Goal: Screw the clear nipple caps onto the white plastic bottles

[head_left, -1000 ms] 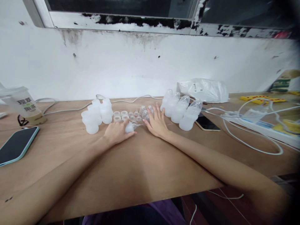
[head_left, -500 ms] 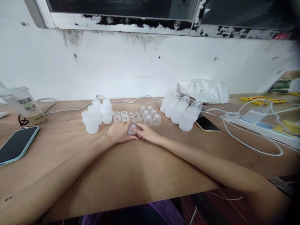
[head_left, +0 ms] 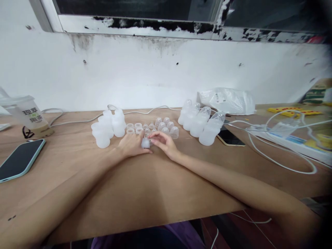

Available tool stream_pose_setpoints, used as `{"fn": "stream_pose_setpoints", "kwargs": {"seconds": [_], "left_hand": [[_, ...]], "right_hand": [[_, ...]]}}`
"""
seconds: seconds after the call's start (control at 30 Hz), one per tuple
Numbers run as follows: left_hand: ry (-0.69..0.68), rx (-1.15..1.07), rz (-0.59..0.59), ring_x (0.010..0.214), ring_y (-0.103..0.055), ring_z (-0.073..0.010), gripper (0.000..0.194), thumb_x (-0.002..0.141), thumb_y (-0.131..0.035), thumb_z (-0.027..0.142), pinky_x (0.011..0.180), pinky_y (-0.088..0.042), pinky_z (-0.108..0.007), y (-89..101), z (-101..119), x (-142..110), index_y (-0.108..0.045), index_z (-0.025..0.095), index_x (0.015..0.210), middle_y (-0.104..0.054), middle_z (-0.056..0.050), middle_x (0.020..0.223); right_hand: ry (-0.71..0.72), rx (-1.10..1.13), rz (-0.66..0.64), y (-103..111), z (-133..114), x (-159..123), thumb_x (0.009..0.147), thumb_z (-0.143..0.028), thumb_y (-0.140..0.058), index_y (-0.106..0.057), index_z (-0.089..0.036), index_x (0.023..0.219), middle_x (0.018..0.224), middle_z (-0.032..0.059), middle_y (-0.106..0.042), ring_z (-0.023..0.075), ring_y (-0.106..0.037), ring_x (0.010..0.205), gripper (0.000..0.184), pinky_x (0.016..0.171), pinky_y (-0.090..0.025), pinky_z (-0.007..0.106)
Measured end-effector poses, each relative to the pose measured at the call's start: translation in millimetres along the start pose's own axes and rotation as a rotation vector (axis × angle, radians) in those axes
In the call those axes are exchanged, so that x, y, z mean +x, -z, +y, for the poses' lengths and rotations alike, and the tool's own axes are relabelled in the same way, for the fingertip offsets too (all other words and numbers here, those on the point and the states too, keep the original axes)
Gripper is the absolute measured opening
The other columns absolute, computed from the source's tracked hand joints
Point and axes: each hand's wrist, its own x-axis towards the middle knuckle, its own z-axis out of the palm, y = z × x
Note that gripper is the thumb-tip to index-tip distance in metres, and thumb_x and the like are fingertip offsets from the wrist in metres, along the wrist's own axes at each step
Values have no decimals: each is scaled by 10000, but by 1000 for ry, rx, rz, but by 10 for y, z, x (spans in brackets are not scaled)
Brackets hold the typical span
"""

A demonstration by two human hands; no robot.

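My left hand (head_left: 132, 143) is closed around a small whitish baby bottle collar (head_left: 145, 143) on the table, its thumb stretched along the near side. A clear nipple seems to rise from the collar, partly hidden by fingers. My right hand (head_left: 166, 143) arches just right of it, fingers curved and apart from the thumb, fingertips close to the collar's top. Behind the hands lie several white collar rings (head_left: 130, 126), clear nipples (head_left: 151, 125) and clear domed caps (head_left: 174, 132). Frosted bottles without tops (head_left: 103, 138) stand at the left. Capped bottles (head_left: 209, 133) stand at the right.
A drink cup (head_left: 33, 116) and a phone (head_left: 22, 160) are at far left. Another phone (head_left: 230, 136) lies behind the capped bottles, near a white plastic bag (head_left: 228, 100). Cables and a power strip (head_left: 282, 135) occupy the right side. A white wall (head_left: 129, 76) runs behind.
My right hand has lifted slightly and opened away from the collar, exposing more of it. My left hand stays around the collar. The view has shifted a little.
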Motion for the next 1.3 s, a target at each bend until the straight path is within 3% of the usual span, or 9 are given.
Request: {"fn": "stream_pose_setpoints", "kwargs": {"seconds": [0.1, 0.23, 0.4, 0.57, 0.77, 0.87, 1.03, 1.2, 1.3], "left_hand": [[15, 4, 18, 793, -578, -292, 716, 619, -362, 722, 624, -416, -346, 7, 11, -10, -383, 140, 1036, -597, -121, 864], [-2, 4, 6, 754, -587, -288, 687, 642, -346, 709, 606, -413, -344, 21, 30, -33, -394, 139, 1022, -600, -123, 834], [2, -24, 11, 768, -583, -292, 681, 644, -354, 702, 587, -414, -338, 21, 13, -36, -386, 141, 1029, -595, -128, 871], [-6, -29, 17, 813, -570, -301, 697, 643, -356, 703, 613, -420, -349, -10, -26, -15, -375, 138, 1049, -588, -135, 907], [-22, -1, 12, 769, -580, -302, 717, 645, -318, 719, 604, -416, -358, -24, -20, -19, -371, 136, 1059, -595, -128, 852], [-29, -11, 25, 766, -581, -291, 701, 642, -327, 717, 595, -412, -340, -22, -20, -21, -376, 145, 1045, -591, -121, 872], [-4, -108, -7, 810, -563, -285, 722, 596, -373, 731, 612, -404, -325, 17, -78, -9, -399, 157, 1033, -584, -119, 900], [-91, -341, -191, 904, -525, -251, 730, 539, -492, 678, 709, -389, -300, 168, -241, 7, -441, 172, 1061, -549, -95, 1016], [-170, -459, -241, 908, -515, -218, 609, 584, -516, 599, 743, -373, -280, 310, -347, -11, -475, 188, 1031, -556, -51, 1014]], "right_hand": [[-91, -215, 130, -4, 32, 4, 790, -375, -441, -489, -182, 752, 718, 2, -528, 116, -514, 687, 202, 655, -398, 261], [-216, -438, -89, 32, 80, 8, 834, -406, -331, -436, -168, 562, 474, -29, -460, 90, -439, 478, 376, 575, -361, 256], [-205, -207, -123, 71, 132, 21, 738, -348, -522, -476, -166, 750, 692, -7, -544, 98, -513, 644, 188, 639, -401, 245], [-115, -161, -151, 67, 138, 24, 636, -240, -624, -449, -180, 819, 855, 9, -487, 117, -491, 834, 261, 672, -410, 230], [-266, -205, -144, 63, 92, 26, 790, -349, -430, -465, -166, 822, 635, -28, -510, 65, -445, 507, 189, 582, -406, 241], [-302, -147, -146, 78, 104, 33, 725, -335, -527, -479, -161, 821, 687, -5, -544, 82, -498, 566, 204, 515, -405, 216], [-79, -208, -60, 96, 77, -3, 661, -240, -603, -483, -190, 843, 875, 27, -526, 141, -521, 853, 224, 556, -452, 212], [252, -450, -68, 114, -15, -71, 770, -203, -472, -512, -210, 825, 953, 49, -521, 151, -505, 901, 68, 674, -473, 283], [327, -525, 26, 124, -25, -82, 773, -211, -471, -499, -214, 855, 958, 62, -515, 168, -498, 912, 87, 648, -477, 294]]}}
